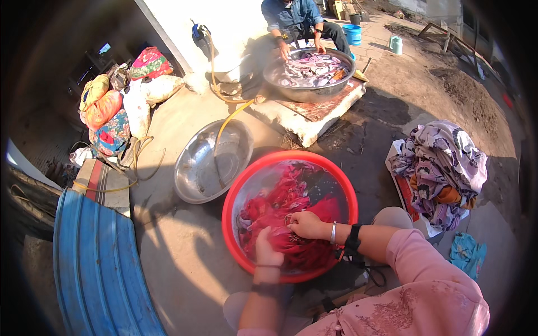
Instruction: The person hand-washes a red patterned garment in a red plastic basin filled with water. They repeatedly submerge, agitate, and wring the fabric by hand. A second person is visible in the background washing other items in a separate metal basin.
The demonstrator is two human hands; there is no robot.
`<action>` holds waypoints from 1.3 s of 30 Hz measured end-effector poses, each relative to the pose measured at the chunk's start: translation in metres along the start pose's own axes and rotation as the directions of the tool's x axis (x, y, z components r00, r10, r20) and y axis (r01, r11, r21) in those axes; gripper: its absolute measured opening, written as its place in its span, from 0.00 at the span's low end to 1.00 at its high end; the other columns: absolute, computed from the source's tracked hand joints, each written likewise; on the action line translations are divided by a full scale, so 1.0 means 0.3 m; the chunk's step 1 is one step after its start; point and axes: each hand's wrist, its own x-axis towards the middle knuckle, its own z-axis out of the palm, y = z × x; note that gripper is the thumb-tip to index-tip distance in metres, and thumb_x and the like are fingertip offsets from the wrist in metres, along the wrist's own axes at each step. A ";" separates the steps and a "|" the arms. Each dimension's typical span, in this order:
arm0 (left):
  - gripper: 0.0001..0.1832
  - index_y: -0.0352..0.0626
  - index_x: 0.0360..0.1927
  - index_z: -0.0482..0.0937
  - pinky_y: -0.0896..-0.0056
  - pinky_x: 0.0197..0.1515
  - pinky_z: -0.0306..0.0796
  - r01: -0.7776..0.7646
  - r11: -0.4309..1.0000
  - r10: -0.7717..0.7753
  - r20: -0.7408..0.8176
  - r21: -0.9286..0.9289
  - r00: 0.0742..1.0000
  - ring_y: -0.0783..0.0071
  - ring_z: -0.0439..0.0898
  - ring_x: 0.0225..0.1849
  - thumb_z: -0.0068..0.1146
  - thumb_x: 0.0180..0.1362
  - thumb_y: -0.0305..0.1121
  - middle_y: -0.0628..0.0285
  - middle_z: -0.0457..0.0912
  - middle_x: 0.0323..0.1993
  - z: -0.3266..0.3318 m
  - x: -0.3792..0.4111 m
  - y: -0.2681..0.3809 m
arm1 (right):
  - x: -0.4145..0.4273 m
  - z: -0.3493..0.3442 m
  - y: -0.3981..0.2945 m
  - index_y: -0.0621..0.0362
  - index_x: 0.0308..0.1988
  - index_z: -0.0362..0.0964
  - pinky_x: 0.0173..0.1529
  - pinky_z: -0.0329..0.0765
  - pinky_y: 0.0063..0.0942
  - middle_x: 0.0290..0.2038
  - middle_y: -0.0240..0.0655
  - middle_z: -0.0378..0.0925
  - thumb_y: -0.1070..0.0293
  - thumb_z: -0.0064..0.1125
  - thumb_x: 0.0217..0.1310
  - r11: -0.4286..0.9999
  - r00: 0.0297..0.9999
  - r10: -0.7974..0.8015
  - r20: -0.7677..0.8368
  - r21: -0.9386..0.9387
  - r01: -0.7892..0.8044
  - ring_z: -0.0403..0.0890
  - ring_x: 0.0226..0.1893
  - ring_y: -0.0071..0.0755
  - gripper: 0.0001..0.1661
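In front of me stands a round red plastic basin (352,197) of cloudy water with wet red patterned cloth (290,197) in it. My right hand (309,225), with a silver bangle at the wrist, grips a bunched fold of that cloth near the basin's middle. Lower and to the left, my left hand (268,248) is blurred by motion and holds the same cloth between fingers and thumb. Part of the cloth lies under water, and my left fingertips are partly hidden by it.
Left of the basin a metal basin (189,176) holds the end of a yellow hose (229,119). Beyond, a person (294,21) handles patterned cloth in a steel basin (311,94) on a slab (309,130). A fabric pile (447,164) lies right; blue corrugated sheeting (96,260) lies left.
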 end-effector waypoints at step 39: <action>0.22 0.40 0.59 0.77 0.42 0.66 0.72 -0.051 0.993 0.051 -0.003 0.107 0.999 0.48 0.80 0.58 0.52 0.65 0.40 0.49 0.81 0.58 0.128 -0.098 0.002 | 0.039 0.060 0.064 0.55 0.40 0.81 0.46 0.80 0.43 0.36 0.46 0.85 0.62 0.57 0.59 0.997 0.996 0.070 0.047 0.030 -0.072 0.86 0.39 0.51 0.13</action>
